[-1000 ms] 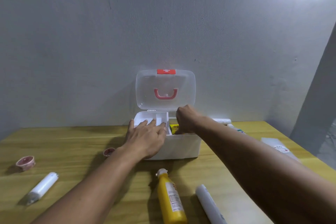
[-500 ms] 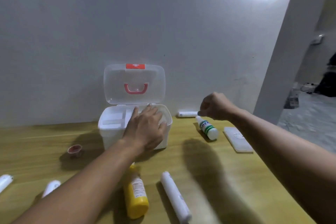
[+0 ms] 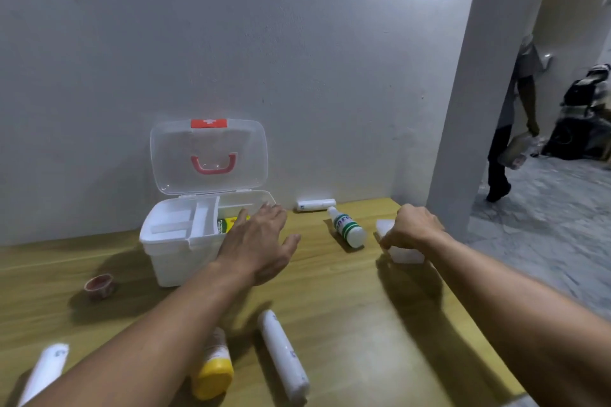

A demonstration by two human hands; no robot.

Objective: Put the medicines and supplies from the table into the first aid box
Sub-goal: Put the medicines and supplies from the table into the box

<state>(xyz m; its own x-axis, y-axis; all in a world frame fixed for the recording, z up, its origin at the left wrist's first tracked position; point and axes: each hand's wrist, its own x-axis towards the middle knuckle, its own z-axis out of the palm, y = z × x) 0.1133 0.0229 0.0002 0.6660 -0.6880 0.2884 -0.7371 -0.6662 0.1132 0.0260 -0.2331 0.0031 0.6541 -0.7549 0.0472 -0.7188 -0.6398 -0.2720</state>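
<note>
Two bare hands are out over the wooden table [image 3: 357, 324]. Left hand [image 3: 256, 246] hovers spread and empty at the right end of the first aid box [image 3: 185, 241], fingers loose, palm down, holding nothing. Right hand [image 3: 411, 230] is curled down on a flat white packet [image 3: 401, 251] far right on the table, fingertips pinching its near edge; the packet looks tipped up slightly, though it is blurred. The box sits far left-centre against the wall, its clear lid [image 3: 208, 155] standing upright and open, red handle showing through. Inside, a white tray fills the left part, and a yellow-green box [image 3: 226, 225] lies in the right compartment. Between the hands, a small white bottle with green bands [image 3: 347, 228] lies on its side; beyond it, a white tube [image 3: 315, 205] rests by the wall. Near side: a yellow bottle [image 3: 213, 370], a long white tube [image 3: 284, 357] just right of it, another white tube [image 3: 46, 370] at far left, and a small red cup [image 3: 99, 286].
</note>
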